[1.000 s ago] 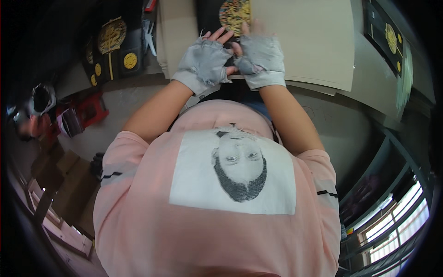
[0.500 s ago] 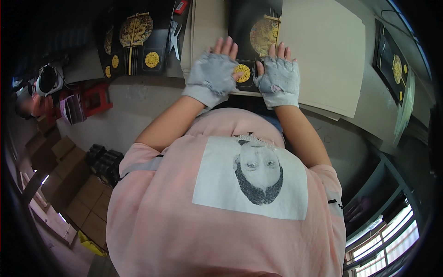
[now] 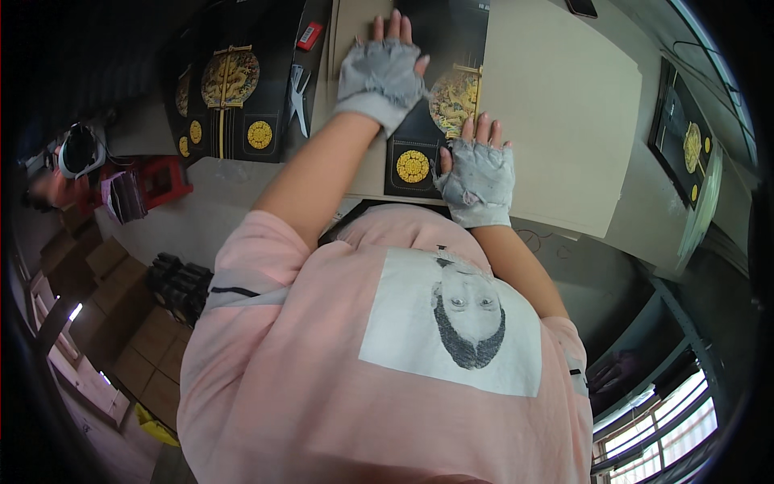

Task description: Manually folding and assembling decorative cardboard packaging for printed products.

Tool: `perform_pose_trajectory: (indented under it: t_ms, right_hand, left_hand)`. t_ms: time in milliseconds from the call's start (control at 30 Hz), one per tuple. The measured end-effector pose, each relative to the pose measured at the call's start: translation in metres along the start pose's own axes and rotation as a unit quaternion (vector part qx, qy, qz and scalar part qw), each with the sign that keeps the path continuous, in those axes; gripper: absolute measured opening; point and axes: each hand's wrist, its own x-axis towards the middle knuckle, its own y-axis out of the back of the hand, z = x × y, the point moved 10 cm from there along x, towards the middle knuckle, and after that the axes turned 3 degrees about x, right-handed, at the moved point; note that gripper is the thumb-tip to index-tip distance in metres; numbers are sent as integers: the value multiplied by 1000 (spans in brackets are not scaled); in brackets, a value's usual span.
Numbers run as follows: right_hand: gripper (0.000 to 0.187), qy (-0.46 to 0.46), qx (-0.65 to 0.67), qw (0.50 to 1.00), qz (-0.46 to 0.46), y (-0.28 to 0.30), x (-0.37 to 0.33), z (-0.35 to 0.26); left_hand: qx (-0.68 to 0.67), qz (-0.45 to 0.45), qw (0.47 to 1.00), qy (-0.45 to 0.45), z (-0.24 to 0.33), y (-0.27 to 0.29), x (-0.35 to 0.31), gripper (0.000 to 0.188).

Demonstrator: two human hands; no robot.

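A black printed sheet (image 3: pixel 413 137) with a gold-and-coloured round dragon motif and a yellow medallion lies on the table, partly bordered by large beige boards (image 3: pixel 564 129). My left hand (image 3: pixel 380 73), in a grey fingerless glove, rests flat near the sheet's upper left edge, fingers stretched and thumb out toward the sheet. Lower down, my right hand (image 3: pixel 480 173), gloved alike, lies flat across the sheet's right edge and the beige board, its fingers spread apart. Neither hand grips anything. The parts of the sheet beneath both palms are hidden.
Left of the boards lie more black printed pieces (image 3: pixel 274 89), a silver plier-like tool (image 3: pixel 299 101) and a small red box (image 3: pixel 309 35). A dark phone (image 3: pixel 582 7) sits at the far right. Beside the table on the left stand a red stool (image 3: pixel 168 184) and cardboard boxes (image 3: pixel 149 363).
My left hand has slid away from me, up along the sheet's left side. My right hand now sits lower in view, still flat. The view has shifted, with the table items appearing lower.
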Motion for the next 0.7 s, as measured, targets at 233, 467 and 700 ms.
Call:
perform_pose_trajectory:
  t_ms: [233, 467, 700]
  right_hand:
    - [72, -11, 18, 998, -51, -10, 1, 6]
    - [71, -15, 37, 998, -45, -10, -1, 9]
    - [71, -10, 35, 998, -45, -8, 0, 4]
  left_hand:
    - [9, -30, 994, 101, -43, -1, 131, 73]
    - [62, 44, 993, 95, -47, 21, 193, 72]
    - [14, 57, 995, 82, -46, 51, 157, 78]
